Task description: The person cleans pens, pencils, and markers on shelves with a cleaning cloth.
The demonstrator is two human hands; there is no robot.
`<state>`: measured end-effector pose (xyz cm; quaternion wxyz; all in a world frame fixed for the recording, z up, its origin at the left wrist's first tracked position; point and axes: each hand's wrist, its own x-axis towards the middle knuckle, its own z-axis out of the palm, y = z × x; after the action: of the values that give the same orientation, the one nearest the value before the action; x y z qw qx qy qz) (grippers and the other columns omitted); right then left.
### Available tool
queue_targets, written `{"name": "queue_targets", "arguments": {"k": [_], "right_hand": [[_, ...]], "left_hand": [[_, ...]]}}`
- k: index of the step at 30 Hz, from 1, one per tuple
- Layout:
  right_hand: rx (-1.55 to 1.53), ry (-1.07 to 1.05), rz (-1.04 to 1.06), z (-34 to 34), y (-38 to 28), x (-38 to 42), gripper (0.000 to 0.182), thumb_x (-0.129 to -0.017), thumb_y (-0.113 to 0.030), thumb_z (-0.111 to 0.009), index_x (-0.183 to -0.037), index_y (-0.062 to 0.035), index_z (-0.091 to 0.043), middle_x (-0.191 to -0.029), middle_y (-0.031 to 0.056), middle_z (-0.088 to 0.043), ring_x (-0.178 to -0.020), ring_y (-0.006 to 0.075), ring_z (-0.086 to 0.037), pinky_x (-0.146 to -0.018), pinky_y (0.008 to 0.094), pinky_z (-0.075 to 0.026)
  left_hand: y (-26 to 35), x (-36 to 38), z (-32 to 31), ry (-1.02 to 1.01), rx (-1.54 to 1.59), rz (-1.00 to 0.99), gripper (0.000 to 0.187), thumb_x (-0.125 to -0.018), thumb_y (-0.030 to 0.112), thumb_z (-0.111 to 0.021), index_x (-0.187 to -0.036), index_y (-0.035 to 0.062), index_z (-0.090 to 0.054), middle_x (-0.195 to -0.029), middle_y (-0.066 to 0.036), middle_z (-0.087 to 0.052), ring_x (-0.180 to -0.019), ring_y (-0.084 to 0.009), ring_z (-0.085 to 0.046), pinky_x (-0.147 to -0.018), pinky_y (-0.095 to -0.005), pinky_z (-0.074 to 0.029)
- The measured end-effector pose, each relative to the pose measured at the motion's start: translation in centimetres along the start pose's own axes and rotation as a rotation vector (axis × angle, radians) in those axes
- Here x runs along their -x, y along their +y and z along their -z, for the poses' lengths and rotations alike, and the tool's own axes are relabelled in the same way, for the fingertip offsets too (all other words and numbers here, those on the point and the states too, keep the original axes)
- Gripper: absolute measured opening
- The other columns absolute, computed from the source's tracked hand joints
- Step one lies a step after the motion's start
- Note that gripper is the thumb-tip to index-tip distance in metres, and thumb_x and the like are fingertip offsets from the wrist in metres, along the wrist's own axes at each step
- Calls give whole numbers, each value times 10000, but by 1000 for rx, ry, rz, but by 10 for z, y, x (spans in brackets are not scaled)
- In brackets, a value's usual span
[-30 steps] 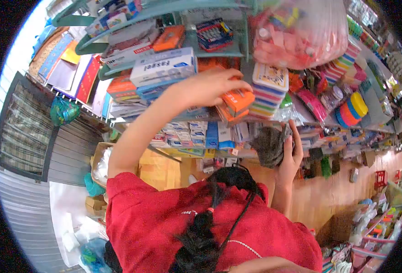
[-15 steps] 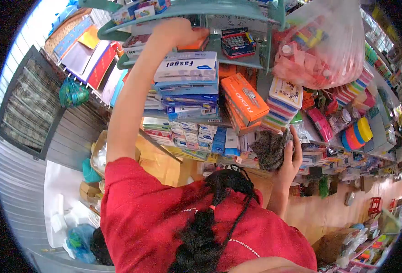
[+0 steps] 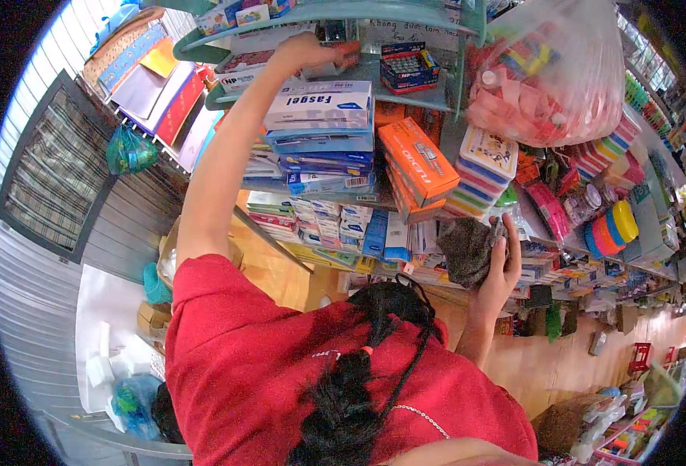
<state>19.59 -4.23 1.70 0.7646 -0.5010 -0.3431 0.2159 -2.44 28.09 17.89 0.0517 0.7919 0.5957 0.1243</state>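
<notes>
My left hand (image 3: 306, 53) reaches far forward onto a glass shelf (image 3: 413, 95). Its fingers are closed on a small orange box (image 3: 349, 53), blurred and partly covered by the hand. To its right sits an open box of batteries (image 3: 409, 67). Below the hand, a white Fasgel box (image 3: 317, 107) tops a stack of pen boxes (image 3: 327, 165). Low on the right, my right hand (image 3: 500, 260) grips a bunched dark grey cloth (image 3: 465, 250) in front of the lower shelves. Orange Flexio boxes (image 3: 421, 159) lie just beyond the cloth.
A big clear plastic bag (image 3: 545, 85) of red and coloured items bulges at upper right. Beside the Flexio boxes rises a stack of coloured plastic containers (image 3: 483, 171). Paper folders (image 3: 153, 89) hang on the left near a framed window (image 3: 55, 167). A glass shelf edge (image 3: 335, 14) overhangs my left hand.
The small orange box has shifted slightly up and right with my left hand. My right hand and the cloth have moved a little to the right.
</notes>
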Motion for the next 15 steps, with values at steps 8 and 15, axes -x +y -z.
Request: {"name": "queue_targets", "arguments": {"k": [8, 15], "right_hand": [[56, -83, 23, 3, 4, -4, 312, -894, -107, -412, -1188, -8, -449, -1141, 113, -498, -989, 173, -512, -837, 301, -440], [65, -72, 17, -1, -1, -3, 309, -894, -110, -416, -1182, -3, -454, -1137, 113, -502, -1001, 170, -507, -830, 299, -441]], "left_hand": [[-34, -3, 1, 424, 306, -235, 561, -626, 447, -661, -937, -15, -599, -792, -140, -612, -691, -223, -594, -620, -327, -468], [-37, 59, 5, 452, 812, -142, 491, -623, 291, -713, -976, -24, -582, -887, -100, -606, -768, -125, -569, -694, -255, -451]]}}
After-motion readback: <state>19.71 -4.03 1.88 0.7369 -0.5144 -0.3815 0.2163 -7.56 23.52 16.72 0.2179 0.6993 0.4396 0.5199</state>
